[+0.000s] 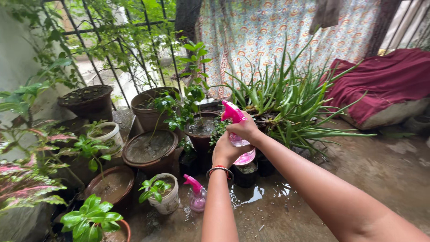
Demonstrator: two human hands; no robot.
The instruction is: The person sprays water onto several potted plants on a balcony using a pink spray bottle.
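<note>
Low in the frame, two bare forearms reach up from the bottom edge. Centre frame, the left hand (225,152), a beaded band at its wrist, cups the clear, pink-tinted plastic spray bottle (242,150) from beneath, while the right hand (245,129) wraps over its bright pink trigger head (233,112), nozzle aimed toward upper left. Looks like mid-spray, misting the plants. A second small pink-topped spray bottle (195,196) stands on the wet concrete floor (358,175), lower centre. Just beyond the nozzle sits a dark pot of leafy green shrub (201,127). Next move calls for a firm trigger squeeze, nozzle steady on the foliage. Right of it, spiky aloe (286,101); behind, a patterned curtain (268,31).
</note>
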